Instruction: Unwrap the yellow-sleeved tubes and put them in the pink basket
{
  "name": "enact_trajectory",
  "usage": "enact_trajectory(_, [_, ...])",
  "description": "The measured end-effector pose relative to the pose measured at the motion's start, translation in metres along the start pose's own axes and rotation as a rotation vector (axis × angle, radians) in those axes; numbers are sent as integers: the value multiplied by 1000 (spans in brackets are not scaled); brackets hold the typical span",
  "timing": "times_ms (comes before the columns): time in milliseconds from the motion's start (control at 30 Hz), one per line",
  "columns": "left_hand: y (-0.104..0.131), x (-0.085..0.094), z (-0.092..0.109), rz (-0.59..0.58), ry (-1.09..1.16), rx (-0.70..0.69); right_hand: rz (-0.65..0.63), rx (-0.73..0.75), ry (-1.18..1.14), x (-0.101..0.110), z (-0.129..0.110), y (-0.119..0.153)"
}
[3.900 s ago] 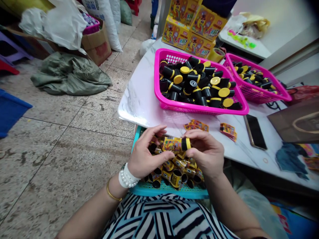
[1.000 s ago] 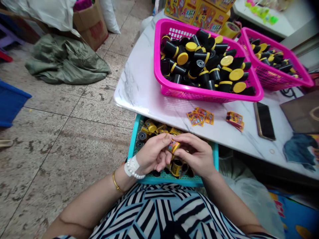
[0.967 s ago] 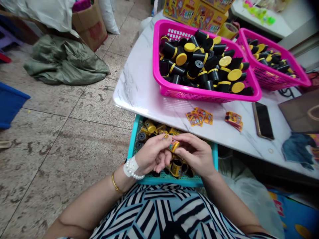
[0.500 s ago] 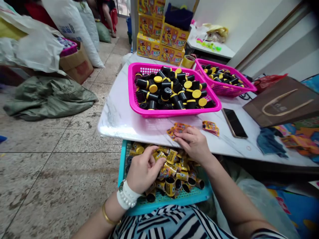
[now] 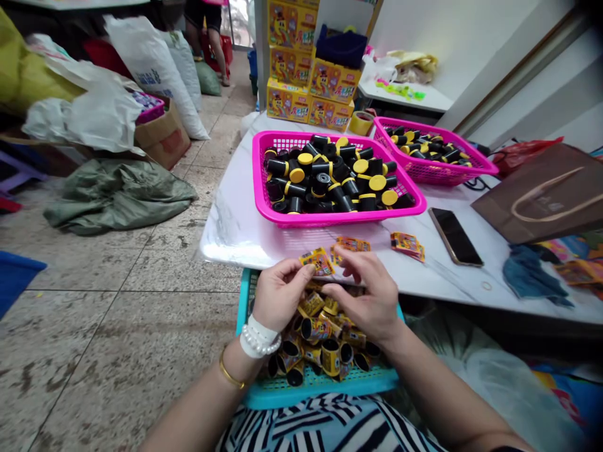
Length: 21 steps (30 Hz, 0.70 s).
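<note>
Between its thumb and fingers my left hand (image 5: 281,294) pinches an orange printed wrapper (image 5: 318,261) at the table's front edge. My right hand (image 5: 367,289) is just right of the wrapper, thumb and fingers apart, holding nothing that shows. More orange wrappers (image 5: 354,244) lie by its fingertips, and a small stack (image 5: 407,245) sits farther right on the table. Below both hands, a teal basket (image 5: 320,390) holds several black cups in yellow printed wrappers (image 5: 330,356). Behind the wrappers stands a pink basket (image 5: 339,218) full of black cylinders with yellow caps (image 5: 322,182).
On the white table (image 5: 230,220) are a phone (image 5: 455,236), a brown paper bag (image 5: 541,188), a blue cloth (image 5: 534,276) and a second pink basket (image 5: 438,169). Yellow boxes (image 5: 330,81) stand behind. Sacks (image 5: 155,69) are on the floor at left, where a person's legs (image 5: 217,47) show.
My left hand has risen from over the teal basket to the table edge and taken hold of a wrapper. My right hand's fingers have spread apart. The whole view has shifted slightly.
</note>
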<state>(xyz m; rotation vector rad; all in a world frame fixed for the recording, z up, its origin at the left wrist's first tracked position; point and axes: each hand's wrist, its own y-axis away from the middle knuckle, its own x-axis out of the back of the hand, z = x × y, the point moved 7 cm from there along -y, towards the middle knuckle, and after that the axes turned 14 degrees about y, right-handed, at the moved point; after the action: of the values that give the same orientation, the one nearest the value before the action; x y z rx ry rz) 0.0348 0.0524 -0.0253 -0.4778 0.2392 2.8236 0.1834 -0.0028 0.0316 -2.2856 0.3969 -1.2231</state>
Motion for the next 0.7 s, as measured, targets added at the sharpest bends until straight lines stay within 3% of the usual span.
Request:
enact_trajectory(67, [3, 1, 7, -10, -52, -77, -137, -228, -188, -12, 12, 1])
enact_trajectory(167, [9, -7, 16, -86, -180, -200, -284, -349, -328, -27, 14, 0])
enact_trajectory(233, [15, -8, 19, -58, -213, -244, -226, -347, -279, -27, 12, -3])
enact_trajectory(367, [33, 3, 28, 127, -127, -327, -81, -337, -203, -21, 8, -1])
enact_trajectory(500, [49, 0, 36, 134, -163, -441, -69, -309, -208, -21, 3, 6])
enact_trajectory(700, [52, 0, 32, 164, -124, -430, -58, -262, -263, -24, -4, 9])
